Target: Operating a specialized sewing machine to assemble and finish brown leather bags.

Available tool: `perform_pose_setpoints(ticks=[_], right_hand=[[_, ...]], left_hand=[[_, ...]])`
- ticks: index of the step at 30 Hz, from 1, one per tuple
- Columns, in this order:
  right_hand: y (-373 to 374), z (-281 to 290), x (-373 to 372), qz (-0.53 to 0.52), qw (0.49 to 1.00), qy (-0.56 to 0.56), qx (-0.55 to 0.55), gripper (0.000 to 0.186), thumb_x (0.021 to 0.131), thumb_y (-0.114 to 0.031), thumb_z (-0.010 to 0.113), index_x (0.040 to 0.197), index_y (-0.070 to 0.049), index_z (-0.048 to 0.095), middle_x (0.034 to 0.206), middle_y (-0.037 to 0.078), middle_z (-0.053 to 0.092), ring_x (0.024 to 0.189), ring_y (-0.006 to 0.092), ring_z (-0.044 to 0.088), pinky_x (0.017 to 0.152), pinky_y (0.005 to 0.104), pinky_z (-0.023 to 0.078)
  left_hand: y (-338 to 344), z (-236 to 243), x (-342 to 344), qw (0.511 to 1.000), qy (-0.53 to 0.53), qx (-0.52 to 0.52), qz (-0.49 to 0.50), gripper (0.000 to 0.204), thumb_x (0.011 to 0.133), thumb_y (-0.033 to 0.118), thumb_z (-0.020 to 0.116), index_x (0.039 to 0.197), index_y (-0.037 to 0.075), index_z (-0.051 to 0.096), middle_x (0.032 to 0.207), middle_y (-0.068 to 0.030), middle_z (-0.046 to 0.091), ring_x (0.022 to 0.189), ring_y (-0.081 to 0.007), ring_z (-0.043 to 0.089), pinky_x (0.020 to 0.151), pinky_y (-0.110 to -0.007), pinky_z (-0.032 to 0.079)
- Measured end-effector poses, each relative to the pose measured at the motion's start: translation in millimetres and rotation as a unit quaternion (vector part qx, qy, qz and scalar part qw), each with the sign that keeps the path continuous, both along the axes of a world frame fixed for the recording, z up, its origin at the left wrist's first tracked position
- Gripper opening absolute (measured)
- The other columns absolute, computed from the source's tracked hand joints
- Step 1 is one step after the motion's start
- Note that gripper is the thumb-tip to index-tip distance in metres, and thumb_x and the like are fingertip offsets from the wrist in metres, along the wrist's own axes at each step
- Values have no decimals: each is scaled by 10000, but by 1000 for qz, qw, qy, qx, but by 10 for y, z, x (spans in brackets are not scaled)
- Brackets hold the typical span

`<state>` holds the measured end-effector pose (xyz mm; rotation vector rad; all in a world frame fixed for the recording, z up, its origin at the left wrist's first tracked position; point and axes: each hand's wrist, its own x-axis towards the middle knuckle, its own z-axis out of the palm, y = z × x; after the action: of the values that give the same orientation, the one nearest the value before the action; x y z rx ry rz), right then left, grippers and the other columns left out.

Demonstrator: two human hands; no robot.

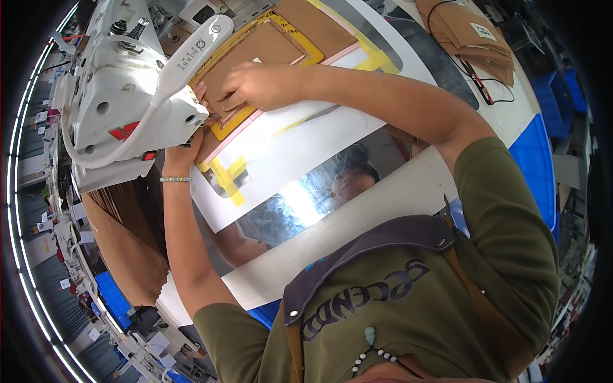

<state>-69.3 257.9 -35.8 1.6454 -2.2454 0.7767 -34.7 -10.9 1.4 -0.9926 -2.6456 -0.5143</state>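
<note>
Frame (293,36) could slip if the right hand (265,86), fingers (232,83) bent over it, bumps it; left hand (183,152) fingers, I can't tell.

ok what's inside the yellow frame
A brown sheet shows inside the yellow frame. The right hand covers part of that area, and whatever lies beneath the hand or the sheet can't be seen.
</note>
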Motion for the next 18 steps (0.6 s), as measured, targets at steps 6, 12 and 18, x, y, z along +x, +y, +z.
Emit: perform_pose_setpoints(ticks=[6, 12, 18], right_hand=[[-1, 21, -30, -1, 999, 48, 13, 315, 883, -36, 623, 1146, -111, 778, 1192, 54, 682, 1241, 237, 599, 1164, 507, 380], [-29, 64, -30, -6, 998, 32, 62, 312, 882, -52, 636, 1150, -120, 779, 1190, 41, 675, 1225, 233, 594, 1107, 478, 414], [-22, 182, 44, -7, 998, 26, 63, 298, 887, -76, 639, 1144, -123, 782, 1193, 32, 674, 1214, 230, 593, 1028, 453, 458]], left_hand=[[-53, 75, 11, 996, 21, 25, -83, 546, 868, -44, 715, 1398, 57, 638, 1453, -86, 644, 1349, -255, 583, 1161, -359, 436], [-298, -84, 13, 993, 101, -34, -57, 374, 843, 26, 747, 1214, 47, 701, 1233, -131, 704, 1135, -319, 661, 995, -416, 523], [-667, -353, -110, 992, 93, -83, -6, 278, 850, 55, 748, 1127, 32, 735, 1107, -141, 751, 1015, -348, 711, 890, -444, 563]])
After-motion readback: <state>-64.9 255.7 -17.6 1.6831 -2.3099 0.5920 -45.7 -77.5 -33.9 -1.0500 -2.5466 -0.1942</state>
